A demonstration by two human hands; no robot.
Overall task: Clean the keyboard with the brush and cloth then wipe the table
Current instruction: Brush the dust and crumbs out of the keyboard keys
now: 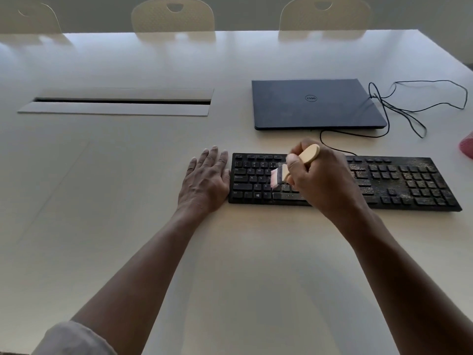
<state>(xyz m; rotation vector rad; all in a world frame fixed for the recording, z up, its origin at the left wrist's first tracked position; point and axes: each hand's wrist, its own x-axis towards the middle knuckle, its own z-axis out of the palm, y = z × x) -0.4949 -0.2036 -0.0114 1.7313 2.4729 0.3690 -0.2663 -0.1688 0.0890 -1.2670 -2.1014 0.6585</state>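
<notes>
A black keyboard (399, 183) lies across the white table (128, 188), its right half speckled with pale dust. My right hand (325, 180) grips a small brush (309, 153) with a wooden handle. The brush's pale bristles touch the keys on the left half. My left hand (207, 178) lies flat on the table with straight fingers, its thumb side against the keyboard's left end. A pink cloth (467, 147) shows at the right frame edge, mostly cut off.
A closed dark laptop (317, 103) sits behind the keyboard. A black cable (399, 111) loops on the table to its right. A cable slot (120, 101) is set in the tabletop at the left. Three pale chairs (174, 16) stand along the far edge.
</notes>
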